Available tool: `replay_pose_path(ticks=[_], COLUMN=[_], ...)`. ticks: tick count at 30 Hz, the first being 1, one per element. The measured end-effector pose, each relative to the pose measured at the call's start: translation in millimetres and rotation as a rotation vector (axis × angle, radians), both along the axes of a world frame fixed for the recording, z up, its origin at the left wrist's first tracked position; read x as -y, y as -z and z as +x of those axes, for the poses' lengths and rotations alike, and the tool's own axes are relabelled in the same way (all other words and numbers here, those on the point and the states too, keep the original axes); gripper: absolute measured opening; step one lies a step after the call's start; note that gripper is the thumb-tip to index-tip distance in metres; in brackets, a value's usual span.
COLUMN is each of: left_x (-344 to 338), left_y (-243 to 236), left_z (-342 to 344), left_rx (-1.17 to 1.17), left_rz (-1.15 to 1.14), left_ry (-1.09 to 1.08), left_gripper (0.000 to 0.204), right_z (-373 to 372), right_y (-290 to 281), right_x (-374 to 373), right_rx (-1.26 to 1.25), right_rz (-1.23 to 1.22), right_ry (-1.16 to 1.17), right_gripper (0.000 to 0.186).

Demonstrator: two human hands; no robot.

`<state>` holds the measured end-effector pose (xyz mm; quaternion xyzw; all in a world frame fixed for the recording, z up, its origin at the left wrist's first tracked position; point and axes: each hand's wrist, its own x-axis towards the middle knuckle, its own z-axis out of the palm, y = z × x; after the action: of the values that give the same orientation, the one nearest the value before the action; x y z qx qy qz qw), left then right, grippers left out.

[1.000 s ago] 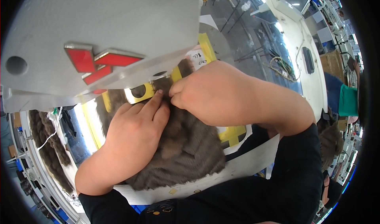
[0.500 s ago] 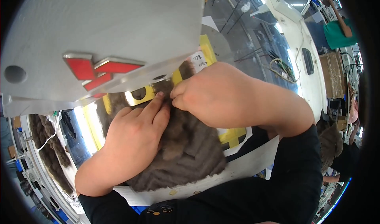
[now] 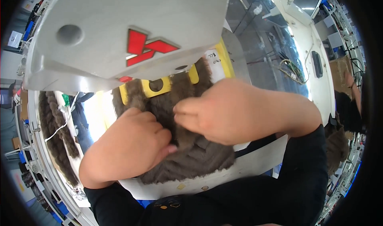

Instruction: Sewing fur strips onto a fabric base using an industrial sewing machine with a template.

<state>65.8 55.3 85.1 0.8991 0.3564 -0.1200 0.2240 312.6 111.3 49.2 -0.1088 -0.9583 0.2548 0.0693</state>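
Observation:
A brown fur piece (image 3: 199, 158) lies under both hands, its strips running up to a yellow-edged template with cut-outs (image 3: 160, 91) below the machine head. My left hand (image 3: 133, 144) is closed over the left part of the fur, fingers curled into the pile and thumb pointing right. To its right, my right hand (image 3: 229, 112) has its fingers pressed together on the fur in a pinch. The pinched tips are partly sunk in the hair, and the hand is slightly blurred. A white label with handwriting (image 3: 214, 64) sits by the template's right edge.
The large grey machine head (image 3: 99, 10) with a red emblem overhangs the work. Braided fur lengths (image 3: 58, 134) lie at the left. A glossy dark panel (image 3: 267, 46), a coil of wires (image 3: 290, 69) and a cardboard box (image 3: 339, 72) are on the right. Another person's arm (image 3: 354, 88) shows beyond.
My left fingers, stretched toward the template before, are now curled and nearer my body. My right hand has also come nearer, away from the template. The whole view has shifted.

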Motion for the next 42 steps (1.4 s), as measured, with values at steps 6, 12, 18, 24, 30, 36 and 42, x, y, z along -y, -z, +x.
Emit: replay_pose_path(ticks=[6,12,18,24,30,36,42], left_x=[1,-1,-4,5,18,36,39], left_y=[-3,11,36,62,46,41,37], left_z=[-1,5,19,34,33,39,47], left_rx=[0.027,0.117,0.332,0.579,0.596,0.471,0.524], left_rz=[-0.123,-0.009,0.048,0.196,-0.006,-0.041,0.014], left_ry=[0.125,0.075,0.003,0.129,0.269,0.362,0.402], left_gripper=[0.030,0.029,0.031,0.033,0.035,0.033,0.033], right_z=[-4,21,35,37,40,93,98], right_y=[6,-3,-25,-33,-46,-5,42], right_x=[11,-1,-11,-1,23,63,105], right_rx=[0.090,0.192,0.353,0.481,0.545,-0.124,-0.546], right_rz=[-0.027,0.013,0.113,0.056,-0.104,-0.400,-1.093], right_ry=[-0.159,-0.041,0.018,-0.044,-0.103,0.892,1.408], right_gripper=[0.009,0.011,0.011,0.013,0.025,0.041,0.048])
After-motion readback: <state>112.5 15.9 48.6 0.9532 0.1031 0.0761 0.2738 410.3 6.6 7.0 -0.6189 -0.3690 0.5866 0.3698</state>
